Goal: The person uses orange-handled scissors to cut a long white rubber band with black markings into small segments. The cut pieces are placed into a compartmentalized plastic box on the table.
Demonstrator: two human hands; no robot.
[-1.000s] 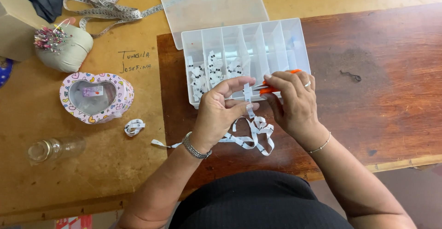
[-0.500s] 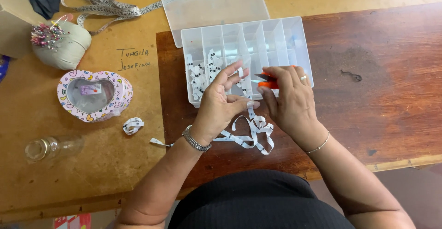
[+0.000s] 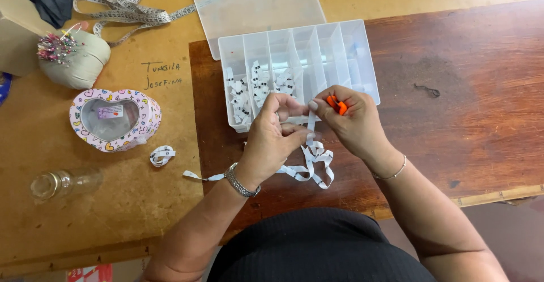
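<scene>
My left hand point(image 3: 276, 136) pinches a white printed ribbon strip point(image 3: 309, 163) between thumb and fingers, just in front of a clear compartment box point(image 3: 345, 49). My right hand point(image 3: 356, 124) is closed around a small orange snipper point(image 3: 336, 104) and also touches the strip's upper end. The rest of the ribbon lies curled on the dark wooden board point(image 3: 453, 106) below my hands. Several cut white label pieces point(image 3: 255, 89) fill the box's left compartments.
The box's clear lid point(image 3: 258, 4) lies behind it. On the lighter table to the left are a heart-shaped tin point(image 3: 115, 119), a pincushion with pins point(image 3: 73, 58), a measuring tape point(image 3: 124, 4), a small ribbon scrap point(image 3: 162, 155) and a glass bottle point(image 3: 62, 183).
Both hands have moved slightly toward me from the box. The snipper, earlier held out against the strip, is now tucked in my right hand, and the strip is held upright between both hands.
</scene>
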